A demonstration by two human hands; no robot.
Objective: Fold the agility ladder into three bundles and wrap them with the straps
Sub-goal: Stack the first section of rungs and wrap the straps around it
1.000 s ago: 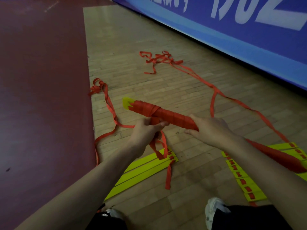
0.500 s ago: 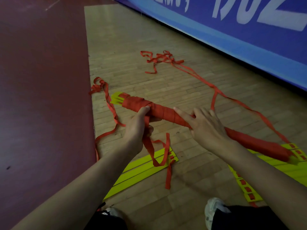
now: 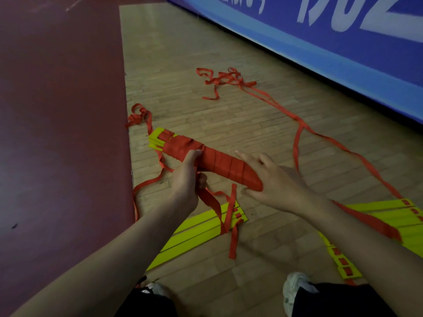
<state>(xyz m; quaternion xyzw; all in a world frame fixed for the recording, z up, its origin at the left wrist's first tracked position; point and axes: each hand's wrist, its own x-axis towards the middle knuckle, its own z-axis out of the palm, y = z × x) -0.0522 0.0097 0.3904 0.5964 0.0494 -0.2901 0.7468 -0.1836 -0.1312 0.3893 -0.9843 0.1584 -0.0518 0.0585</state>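
Bundle (image 3: 219, 163): we see yellow rungs stacked and wound in red strap, lying aslant between our hands, low over the floor (image 3: 206, 124). We cannot tell whether it touches the floor.
Rung ends (image 3: 155, 139): bare yellow, sticking out of the wrap at the far left.
Left hand (image 3: 186, 181): fingers curled round the bundle left of its middle, with the tail (image 3: 211, 201) held against its underside.
Right hand (image 3: 274, 179): fingers spread and nearly straight, laid over the bundle's right end, thumb on the near side.
Tail: hangs limp from the left hand across the left stack (image 3: 196, 236).
Right stack (image 3: 375, 210): flat on the floor, not yet wrapped; a loose strap (image 3: 297, 138) trails away from it.
Weight: we judge the bundle light.
Stiffness: the rungs look rigid plastic, so we expect the core to hold straight; the strap is soft webbing.
Slip: smooth rungs may slide lengthwise inside a slack wrap.
Hold: we advise gripping over the wound part, not the bare ends.
Tension: we keep the tail taut, or the turns may loosen.
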